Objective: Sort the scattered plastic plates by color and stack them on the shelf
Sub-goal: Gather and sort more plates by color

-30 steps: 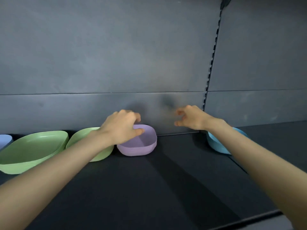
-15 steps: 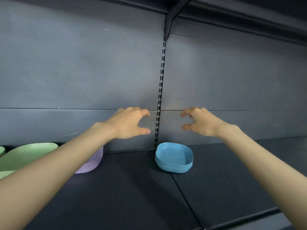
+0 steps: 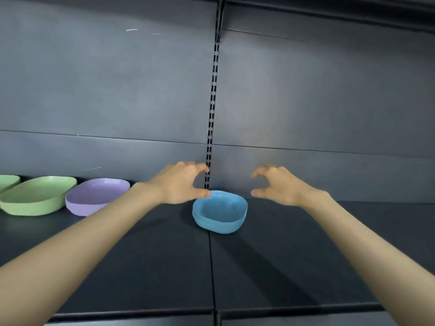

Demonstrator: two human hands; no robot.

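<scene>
Blue plates (image 3: 220,211), deep and rounded at the corners, sit nested in one stack on the dark shelf (image 3: 141,267). The stack lies just in front of the slotted metal upright (image 3: 211,114) and across the seam where two shelf boards meet. Fine layered lines along its side show several plates inside one another, and the top one shows a smooth blue inside.

The left hand (image 3: 179,183) hovers at the stack's back left edge, fingers bent in a wide C with the thumb well apart from them, grasping nothing. Its thumb tip overlaps the blue rim in this view, but I cannot tell whether it touches. The right hand (image 3: 275,184) hangs above and to the right of the stack, apart from it, curved the same way and also holding nothing. The two hands face each other with the stack below and between them.

Further left along the back of the shelf, against the grey back panel (image 3: 117,90), lie purple plates (image 3: 97,195), their right end hidden behind the left forearm. Just beside them is a wide pile of green plates (image 3: 37,195). A second green plate (image 3: 8,182) is cut off by the left edge of the view. How many plates make up the purple and green piles is too hard to tell.
</scene>
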